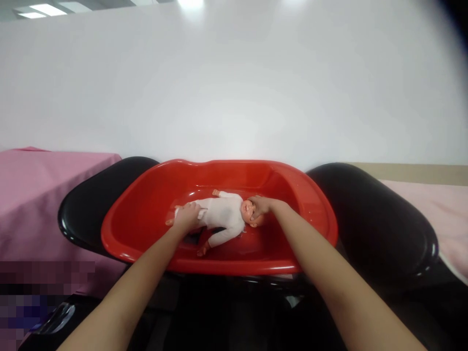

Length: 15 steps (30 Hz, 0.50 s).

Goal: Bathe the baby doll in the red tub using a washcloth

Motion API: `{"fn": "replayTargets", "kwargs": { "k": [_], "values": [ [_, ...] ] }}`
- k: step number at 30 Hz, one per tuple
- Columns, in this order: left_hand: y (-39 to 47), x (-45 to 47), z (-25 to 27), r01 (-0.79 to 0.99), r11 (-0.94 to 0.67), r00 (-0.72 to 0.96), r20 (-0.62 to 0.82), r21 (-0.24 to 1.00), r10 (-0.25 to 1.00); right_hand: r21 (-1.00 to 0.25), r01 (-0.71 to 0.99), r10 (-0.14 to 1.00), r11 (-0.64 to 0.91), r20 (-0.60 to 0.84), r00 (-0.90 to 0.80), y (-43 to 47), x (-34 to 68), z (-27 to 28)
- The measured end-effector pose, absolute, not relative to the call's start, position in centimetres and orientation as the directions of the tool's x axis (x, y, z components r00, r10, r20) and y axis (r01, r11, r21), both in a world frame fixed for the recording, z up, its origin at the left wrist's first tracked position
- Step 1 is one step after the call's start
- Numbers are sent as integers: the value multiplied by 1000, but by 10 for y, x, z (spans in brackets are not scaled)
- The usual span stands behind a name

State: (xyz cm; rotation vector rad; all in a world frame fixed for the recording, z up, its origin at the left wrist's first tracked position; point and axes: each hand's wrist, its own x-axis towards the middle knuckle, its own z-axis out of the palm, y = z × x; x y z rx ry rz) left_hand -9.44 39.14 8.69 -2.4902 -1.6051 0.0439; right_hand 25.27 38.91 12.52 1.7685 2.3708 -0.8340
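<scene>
A baby doll (223, 213) in a white long-sleeved outfit lies on its back in a red baby bathtub (310, 195), its head toward the right. My left hand (188, 216) is closed over the doll's lower body near the legs, where a fold of white cloth shows by the fingers. My right hand (260, 206) curls around the top of the doll's head, thumb and fingers on either side. A greyish patch marks the chest. One of its arms reaches toward the tub's near wall. Shiny reflections lie on the tub floor around the doll.
Black rounded stands or seats flank the tub, one at left (87, 209) and one at right (380, 224). A pink cloth (44, 195) covers a surface on the far left, and a paler pink one (438, 204) lies on the right. Behind rises a white wall (234, 87).
</scene>
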Motion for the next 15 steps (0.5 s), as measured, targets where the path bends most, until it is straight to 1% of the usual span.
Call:
{"fn": "replayTargets", "kwargs": {
  "k": [2, 4, 6, 9, 12, 15],
  "values": [
    [391, -82, 82, 792, -595, 603, 21, -139, 797, -373, 908, 873, 189, -360, -330, 389, 253, 124],
    [392, -78, 74, 725, -674, 677, -31, -140, 735, -378, 904, 870, 198, -358, -340, 390, 254, 123],
    [395, -83, 64, 746, -646, 645, -66, -162, 761, -383, 902, 865, 201, -362, -347, 391, 255, 122],
    [400, -95, 55, 819, -549, 536, -115, -170, 836, -393, 900, 862, 190, -372, -345, 392, 256, 121],
    [404, -104, 54, 865, -473, 448, -169, -165, 878, -401, 896, 858, 190, -375, -351, 392, 255, 122],
    [404, -108, 54, 901, -387, 349, -201, -196, 915, -394, 898, 857, 195, -376, -351, 391, 253, 124]
  ]
}}
